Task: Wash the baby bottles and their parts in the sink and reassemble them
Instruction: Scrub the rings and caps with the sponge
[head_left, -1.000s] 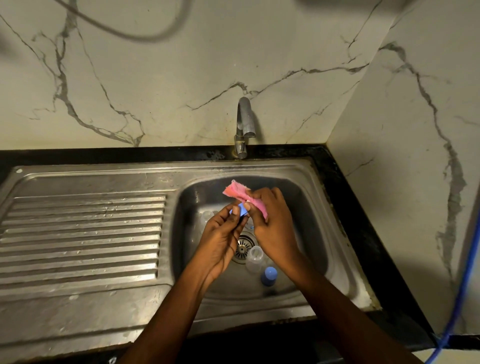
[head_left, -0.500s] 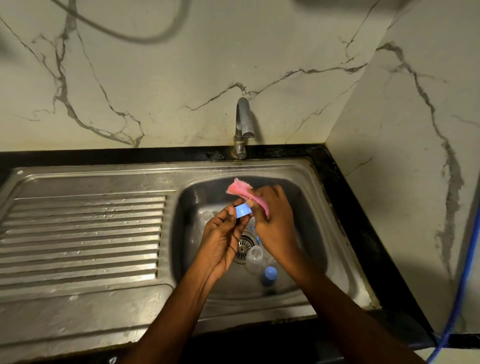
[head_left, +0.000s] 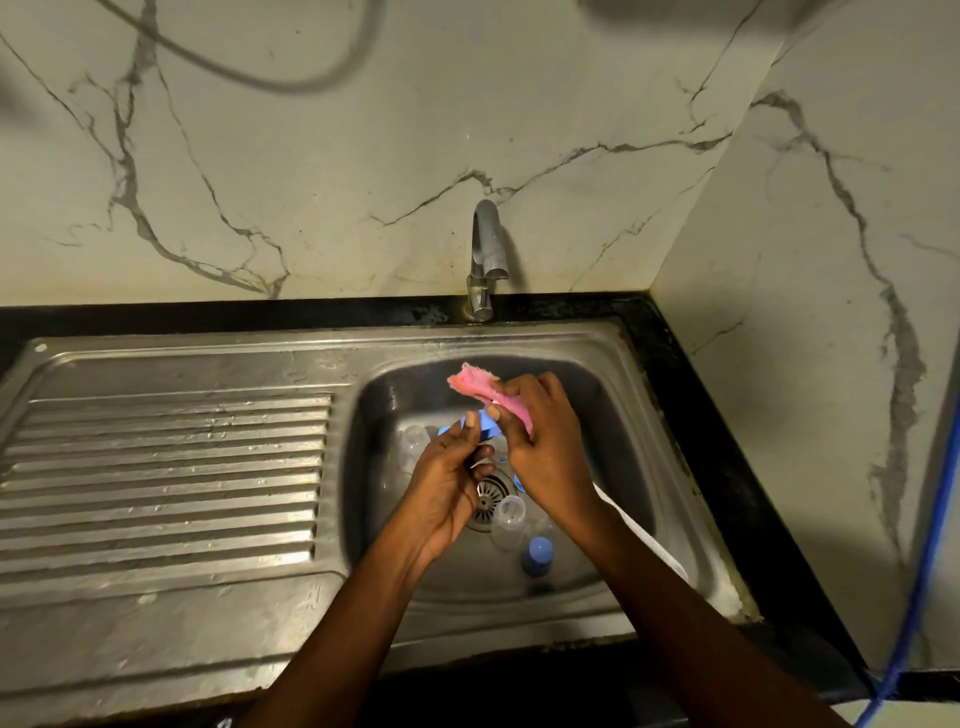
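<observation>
While right hand (head_left: 548, 447) grips pink cloth (head_left: 475, 383), left hand (head_left: 444, 486) pinches blue ring (head_left: 489, 422).

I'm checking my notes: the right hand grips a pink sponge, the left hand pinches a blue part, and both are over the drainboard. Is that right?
Not quite. The head view shows the right hand gripping the pink sponge and the left hand pinching the blue part, but both are over the basin, not the drainboard.
</observation>
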